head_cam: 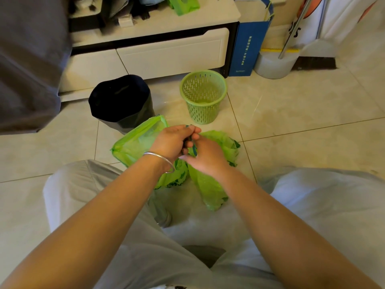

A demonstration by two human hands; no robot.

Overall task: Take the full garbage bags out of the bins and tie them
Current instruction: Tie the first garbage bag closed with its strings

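Observation:
A green garbage bag (210, 184) rests on the tiled floor between my knees. My left hand (173, 140), with a silver bangle on the wrist, and my right hand (205, 157) meet above it, both closed on the bag's dark drawstring at its gathered top. Another part of green bag (135, 142) with a hemmed rim spreads out to the left under my left wrist. Behind stand a green perforated bin (204, 97), with no bag in it, and a bin lined with a black bag (121, 101).
A white low cabinet with drawers (170, 55) runs along the back. A blue paper bag (248, 49) leans at its right end, beside a white bucket with a metal pole (277, 63). Grey fabric (29, 65) hangs at the left.

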